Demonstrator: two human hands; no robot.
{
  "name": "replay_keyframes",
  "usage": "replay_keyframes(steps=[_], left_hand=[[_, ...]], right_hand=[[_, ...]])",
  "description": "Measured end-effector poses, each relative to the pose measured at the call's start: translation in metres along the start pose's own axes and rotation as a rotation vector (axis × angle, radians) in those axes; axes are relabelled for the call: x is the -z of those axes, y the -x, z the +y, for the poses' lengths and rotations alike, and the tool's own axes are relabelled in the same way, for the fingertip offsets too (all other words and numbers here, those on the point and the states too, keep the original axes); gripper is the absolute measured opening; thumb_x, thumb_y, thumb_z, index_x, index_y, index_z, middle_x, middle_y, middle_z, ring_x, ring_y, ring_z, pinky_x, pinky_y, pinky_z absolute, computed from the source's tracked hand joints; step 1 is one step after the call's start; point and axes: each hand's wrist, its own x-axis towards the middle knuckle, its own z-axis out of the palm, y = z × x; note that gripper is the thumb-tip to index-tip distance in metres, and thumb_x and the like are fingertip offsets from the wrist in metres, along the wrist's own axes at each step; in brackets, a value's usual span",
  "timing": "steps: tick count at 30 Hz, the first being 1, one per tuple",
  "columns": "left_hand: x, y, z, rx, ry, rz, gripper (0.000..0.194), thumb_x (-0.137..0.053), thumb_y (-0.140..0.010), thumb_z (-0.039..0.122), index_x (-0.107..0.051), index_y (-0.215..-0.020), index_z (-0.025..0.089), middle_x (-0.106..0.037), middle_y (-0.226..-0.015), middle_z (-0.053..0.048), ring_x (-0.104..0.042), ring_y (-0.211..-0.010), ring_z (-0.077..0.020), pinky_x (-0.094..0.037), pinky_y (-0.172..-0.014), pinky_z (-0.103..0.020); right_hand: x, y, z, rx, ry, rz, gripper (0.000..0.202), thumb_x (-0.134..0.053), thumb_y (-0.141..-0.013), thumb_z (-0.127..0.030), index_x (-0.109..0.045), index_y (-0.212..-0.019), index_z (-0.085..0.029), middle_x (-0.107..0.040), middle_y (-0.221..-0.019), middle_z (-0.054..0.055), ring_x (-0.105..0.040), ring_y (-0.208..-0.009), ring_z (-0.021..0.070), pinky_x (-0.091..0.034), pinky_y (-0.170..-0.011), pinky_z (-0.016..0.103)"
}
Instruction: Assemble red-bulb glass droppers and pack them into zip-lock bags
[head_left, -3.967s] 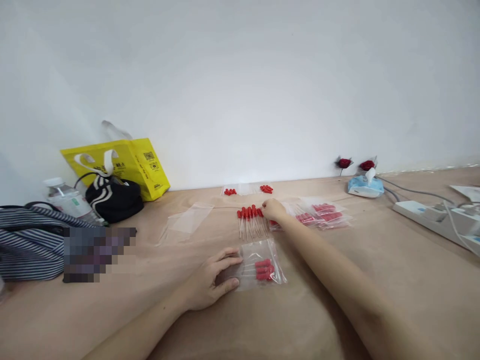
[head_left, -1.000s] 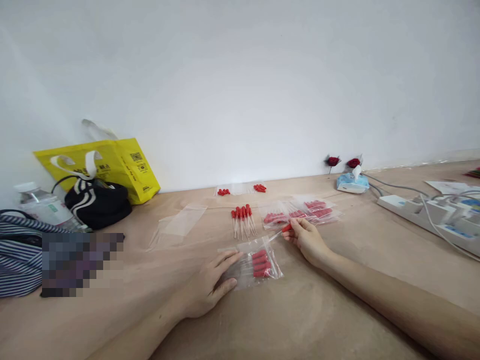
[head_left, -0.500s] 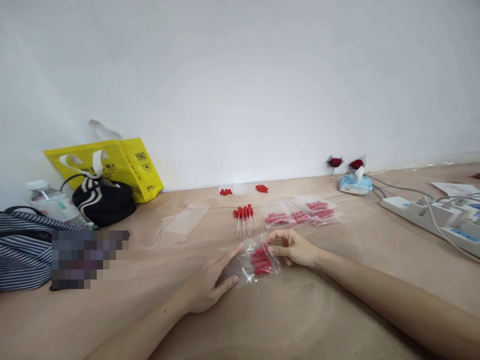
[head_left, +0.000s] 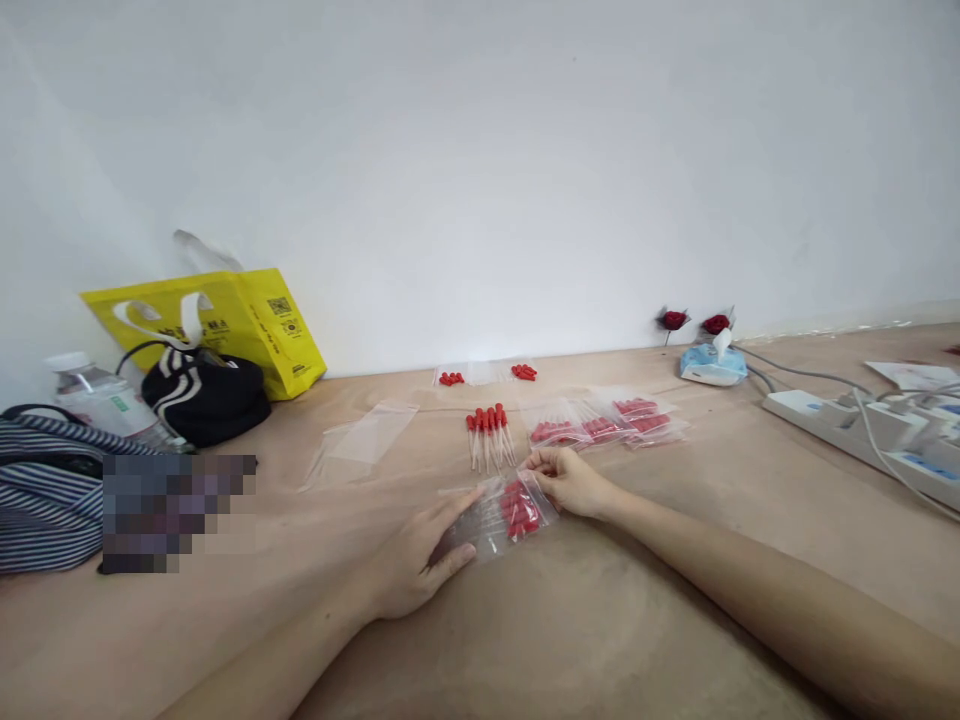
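Note:
A clear zip-lock bag (head_left: pixel 487 535) lies on the table with several red-topped droppers (head_left: pixel 519 510) inside, their red ends to the right. My right hand (head_left: pixel 566 482) pinches the upper right corner of the bag's mouth between thumb and fingers. Across the bag's left end rests my left hand (head_left: pixel 420 555), thumb and forefinger stretched apart and touching the plastic. Just beyond the bag, several loose droppers (head_left: pixel 487 425) lie side by side, red bulbs away from me. Filled bags (head_left: pixel 600 425) overlap to their right.
Flat empty bags (head_left: pixel 367 440) lie at the left. Another bag (head_left: pixel 480 372) with red-ended pieces is by the wall. A yellow bag (head_left: pixel 277 340), black pouch (head_left: pixel 206 395), bottle (head_left: pixel 105 400) and striped cloth (head_left: pixel 45 500) crowd the left; tissues (head_left: pixel 709 368) and a power strip (head_left: pixel 817 410) the right.
My right hand has moved slightly left and up along the bag's mouth to its upper corner. The left hand stays nearly in place. The view has shifted slightly.

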Motion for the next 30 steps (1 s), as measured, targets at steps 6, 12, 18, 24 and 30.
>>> replay_keyframes(steps=[6, 12, 18, 24, 30], left_hand=[[-0.002, 0.0, -0.006, -0.009, -0.015, 0.015, 0.046, -0.042, -0.085, 0.03, -0.03, -0.129, 0.029, -0.04, -0.132, -0.003, -0.039, -0.118, -0.0211, -0.033, -0.097, -0.039], [-0.001, -0.004, -0.009, -0.04, -0.021, 0.083, 0.032, -0.042, -0.085, 0.031, -0.05, -0.115, 0.025, -0.046, -0.127, -0.004, -0.042, -0.115, -0.0213, -0.035, -0.097, -0.038], [-0.007, -0.016, 0.005, -0.025, -0.068, 0.044, 0.042, -0.044, -0.084, 0.032, -0.04, -0.126, 0.028, -0.039, -0.134, -0.004, -0.036, -0.12, -0.0229, -0.031, -0.099, -0.043], [-0.005, -0.006, 0.013, 0.021, -0.159, 0.018, 0.042, -0.043, -0.083, 0.029, -0.042, -0.125, 0.028, -0.044, -0.13, -0.003, -0.043, -0.116, -0.0222, -0.036, -0.096, -0.041], [0.009, 0.04, 0.003, 0.225, -0.396, 0.155, 0.044, -0.045, -0.075, 0.025, -0.05, -0.119, 0.025, -0.057, -0.117, -0.006, -0.056, -0.101, -0.0254, -0.046, -0.086, -0.037]], right_hand=[[-0.008, 0.0, 0.007, 0.136, 0.2, 0.178, 0.022, -0.057, -0.07, -0.032, -0.055, -0.056, -0.014, -0.052, -0.051, -0.002, -0.044, -0.047, 0.008, -0.033, -0.045, 0.018], [0.008, 0.011, 0.008, 0.177, 0.117, 0.136, 0.024, -0.05, -0.073, -0.035, -0.058, -0.063, -0.014, -0.054, -0.057, -0.001, -0.045, -0.052, 0.0093, -0.034, -0.049, 0.02], [0.011, 0.025, 0.004, 0.128, 0.234, 0.247, 0.03, -0.049, -0.074, -0.039, -0.048, -0.056, -0.015, -0.046, -0.052, -0.003, -0.039, -0.049, 0.0079, -0.03, -0.046, 0.02], [0.001, 0.04, -0.007, 0.137, 0.46, 0.104, 0.035, -0.043, -0.079, -0.039, -0.05, -0.054, -0.016, -0.041, -0.048, -0.004, -0.035, -0.046, 0.007, -0.024, -0.045, 0.02], [0.004, 0.041, -0.007, 0.118, 0.403, 0.088, 0.025, -0.047, -0.077, -0.034, -0.056, -0.062, -0.015, -0.048, -0.053, -0.003, -0.039, -0.049, 0.0077, -0.028, -0.047, 0.02]])
